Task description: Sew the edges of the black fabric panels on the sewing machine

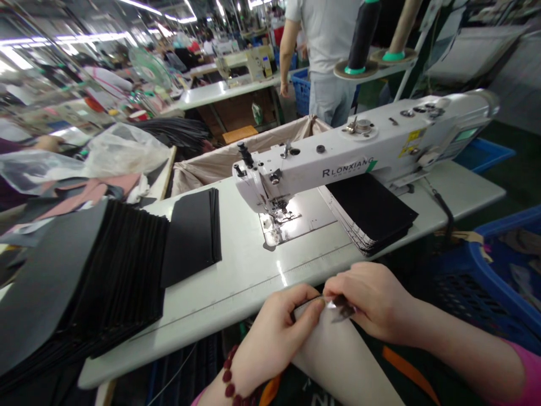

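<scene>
Here, your left hand [276,327] has thumb and forefinger clamped on the top edge of the pale panel [338,349], while your right hand [376,301] has its fingers closed around a blurred metal tool [341,307] right beside that pinch. The panel slopes toward you, just off the near side of the table [240,254]; it looks light, smooth and bendable, probably tough rather than fragile, so grip that edge, where it should slip and curl least.
</scene>
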Available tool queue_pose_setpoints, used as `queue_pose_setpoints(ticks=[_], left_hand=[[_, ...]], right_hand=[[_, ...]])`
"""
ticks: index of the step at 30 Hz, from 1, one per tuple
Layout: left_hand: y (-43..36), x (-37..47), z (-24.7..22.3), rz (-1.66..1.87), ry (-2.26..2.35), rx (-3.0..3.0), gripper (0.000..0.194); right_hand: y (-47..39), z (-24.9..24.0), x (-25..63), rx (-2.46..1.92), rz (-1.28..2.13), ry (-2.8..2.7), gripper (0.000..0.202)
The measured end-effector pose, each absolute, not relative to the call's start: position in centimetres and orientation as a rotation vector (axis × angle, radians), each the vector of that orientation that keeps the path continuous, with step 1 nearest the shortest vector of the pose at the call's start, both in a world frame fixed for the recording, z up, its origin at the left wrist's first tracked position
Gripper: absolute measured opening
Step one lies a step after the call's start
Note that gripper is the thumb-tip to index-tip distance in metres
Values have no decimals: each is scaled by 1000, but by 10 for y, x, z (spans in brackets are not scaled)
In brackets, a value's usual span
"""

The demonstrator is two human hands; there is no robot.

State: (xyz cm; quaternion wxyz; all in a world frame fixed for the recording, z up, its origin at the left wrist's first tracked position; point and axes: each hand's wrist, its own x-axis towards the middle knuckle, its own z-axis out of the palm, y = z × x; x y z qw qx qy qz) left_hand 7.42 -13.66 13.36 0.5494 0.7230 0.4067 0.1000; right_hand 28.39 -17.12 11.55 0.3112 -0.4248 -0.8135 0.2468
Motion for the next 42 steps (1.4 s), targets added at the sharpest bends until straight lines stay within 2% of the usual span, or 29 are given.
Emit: queue_pose_setpoints(ticks=[2, 4, 7, 10, 13, 15, 19, 25, 30, 33, 42], left_hand=[[-137, 74, 135, 223, 967, 1709, 27], [-137, 74, 135, 213, 997, 1715, 28], [-136, 73, 136, 207, 1018, 1722, 29], [-135, 72, 136, 208, 1010, 1716, 29], [-135, 73, 136, 211, 1003, 1713, 28], [-135, 73, 135, 210, 999, 1710, 29], [-136, 76, 133, 209, 983, 1714, 28], [-137, 74, 134, 218, 999, 1720, 29], [-136, 71, 134, 227, 999, 1717, 29], [-136, 73, 133, 222, 982, 1724, 28], [-135, 76, 136, 209, 965, 1749, 27]], right_hand=[[-173, 118, 285, -1103, 622, -2111, 9], [-174, 122, 289, -1275, 754, -1860, 9], [-171, 127, 298, -1503, 933, -1562, 20], [-166, 127, 309, -1576, 997, -1764, 27], [-166, 123, 314, -1745, 888, -1915, 34], [-169, 121, 310, -1736, 965, -1864, 32], [-172, 122, 290, -1436, 1239, -1753, 24], [-160, 132, 291, -1507, 1009, -1584, 24], [-167, 139, 308, -1499, 1019, -1999, 22], [-173, 139, 307, -1499, 908, -2195, 27], [-167, 138, 304, -1428, 654, -2414, 30]])
